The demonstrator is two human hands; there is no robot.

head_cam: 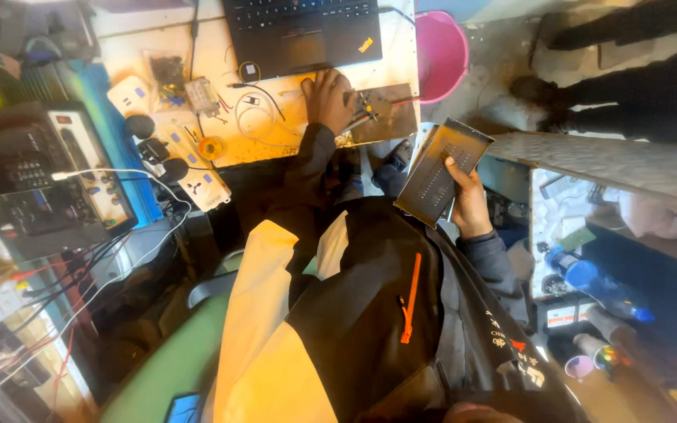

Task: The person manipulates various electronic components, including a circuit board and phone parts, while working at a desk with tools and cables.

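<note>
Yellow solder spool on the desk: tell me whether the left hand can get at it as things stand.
Probably yes. The left hand rests on the desk by a small tool, and the yellow solder spool lies nearby to its side with only thin loose wires between.

Seated person is looking down over a black, cream and yellow jacket with an orange zip [410,299]. Left hand [329,100] is resting on the pale wooden workbench [397,47], fingers lying against small black-handled pliers [363,110] on a brown scorched board [385,117]. Right hand [468,205] is holding a flat grey rectangular metal panel with rows of small holes [440,171], gripping it at its lower right edge, tilted, off the bench. Open black laptop [303,31] is sitting just beyond the left hand. White power strip [197,182] and a yellow solder spool [211,147] are lying on the bench's left part. Pink plastic bucket [442,53] is standing beside the bench.
</note>
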